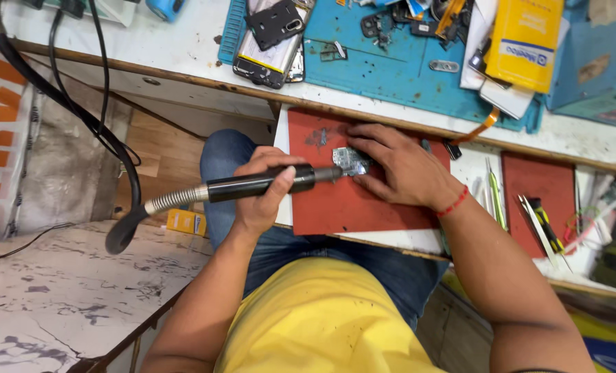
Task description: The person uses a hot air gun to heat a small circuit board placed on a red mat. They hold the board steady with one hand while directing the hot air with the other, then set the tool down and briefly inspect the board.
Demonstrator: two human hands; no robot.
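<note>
Bare red mat [363, 207] is lying open below the right hand [397, 169]; tweezers [495, 197] and a screwdriver [546, 221] are crowding the right, dismantled phones [270, 45] blocking the tabletop [183, 48] beyond.

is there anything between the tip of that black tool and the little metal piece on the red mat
Nothing visible. The left hand points the black tool straight at the metal piece, which the right hand pins on the red mat.

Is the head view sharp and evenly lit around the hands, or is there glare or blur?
Head view: even, soft light; left hand and right hand sharp; slight glare on the small metal part; frame edges bend outward.
</note>
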